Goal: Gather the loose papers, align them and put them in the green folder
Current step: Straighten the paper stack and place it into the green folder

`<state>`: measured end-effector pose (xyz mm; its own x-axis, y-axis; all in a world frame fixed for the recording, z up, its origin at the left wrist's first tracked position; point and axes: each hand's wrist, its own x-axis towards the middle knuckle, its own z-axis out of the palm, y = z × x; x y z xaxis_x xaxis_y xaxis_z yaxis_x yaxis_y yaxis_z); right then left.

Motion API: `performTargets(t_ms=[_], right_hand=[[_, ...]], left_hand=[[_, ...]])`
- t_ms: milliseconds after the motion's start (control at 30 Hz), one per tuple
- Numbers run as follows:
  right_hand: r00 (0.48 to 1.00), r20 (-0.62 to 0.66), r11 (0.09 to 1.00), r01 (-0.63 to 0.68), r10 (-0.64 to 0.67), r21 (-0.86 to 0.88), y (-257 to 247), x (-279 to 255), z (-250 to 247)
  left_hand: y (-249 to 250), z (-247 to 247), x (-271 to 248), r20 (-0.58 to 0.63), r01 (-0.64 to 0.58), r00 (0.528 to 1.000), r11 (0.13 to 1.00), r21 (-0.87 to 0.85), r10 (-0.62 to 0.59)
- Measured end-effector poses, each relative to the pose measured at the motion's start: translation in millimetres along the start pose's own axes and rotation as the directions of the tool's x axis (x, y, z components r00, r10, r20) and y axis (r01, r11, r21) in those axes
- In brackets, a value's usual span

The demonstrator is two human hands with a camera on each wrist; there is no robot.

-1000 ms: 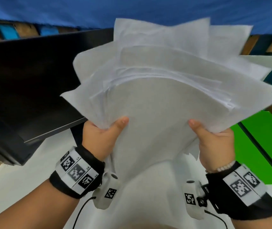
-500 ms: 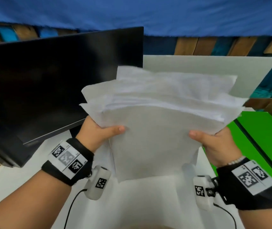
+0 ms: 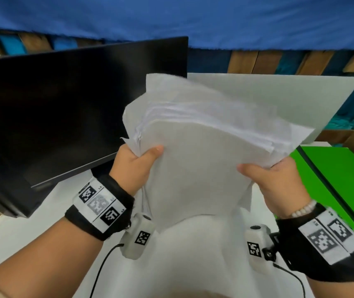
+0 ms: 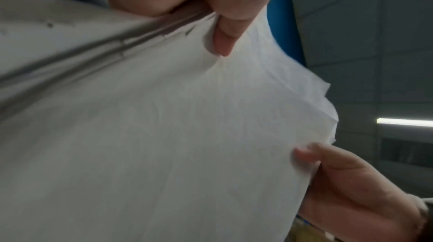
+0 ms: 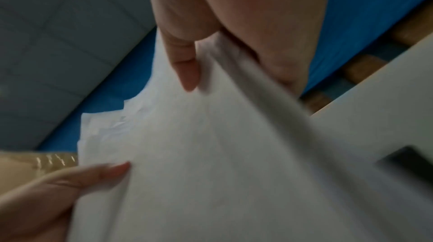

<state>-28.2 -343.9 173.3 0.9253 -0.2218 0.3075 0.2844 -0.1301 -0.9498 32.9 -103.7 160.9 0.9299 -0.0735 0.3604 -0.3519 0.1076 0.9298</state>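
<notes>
I hold a stack of white papers (image 3: pixel 202 151) upright above the white table (image 3: pixel 21 233), its top edges uneven and fanned. My left hand (image 3: pixel 135 162) grips the stack's left edge, thumb on the near face. My right hand (image 3: pixel 275 179) grips the right edge the same way. The left wrist view shows the papers (image 4: pixel 164 134) with my left hand (image 4: pixel 222 29) pinching them; the right wrist view shows the papers (image 5: pixel 211 153) held by my right hand (image 5: pixel 187 64). The green folder (image 3: pixel 333 179) lies open on the table at the right, partly behind my right hand.
A black monitor (image 3: pixel 64 108) stands at the left, close to the stack. A pale grey board (image 3: pixel 290 100) stands behind the papers. Blue cloth (image 3: pixel 171 20) hangs at the back over wooden slats.
The stack has come down from high in front of me and its spread sheets have drawn closer together. Both hands keep their grip on its sides.
</notes>
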Motion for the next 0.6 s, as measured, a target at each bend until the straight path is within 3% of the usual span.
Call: performTargets(t_ms=[100,233,367,600], right_hand=[[0.991,0.075,0.972,-0.094,0.112,-0.213,24,2,-15],[0.986,-0.002,0.962,-0.166,0.169,-0.216,43,7,-20],[0.995,-0.063,0.937,-0.093,0.076,-0.338,40,11,-24],[0.968,-0.13,0.934,0.165,-0.215,-0.318,-7,22,-22]], left_hand=[[-11,-10,-1,-0.061,0.081,0.995,0.997,0.016,-0.079],[-15,-19,3,-0.027,0.096,0.995,0.995,-0.022,-0.097],[-14,-21,5,0.029,0.082,0.996,0.995,-0.059,-0.08],[-13,-24,7,0.078,0.121,0.99,0.992,-0.044,-0.117]])
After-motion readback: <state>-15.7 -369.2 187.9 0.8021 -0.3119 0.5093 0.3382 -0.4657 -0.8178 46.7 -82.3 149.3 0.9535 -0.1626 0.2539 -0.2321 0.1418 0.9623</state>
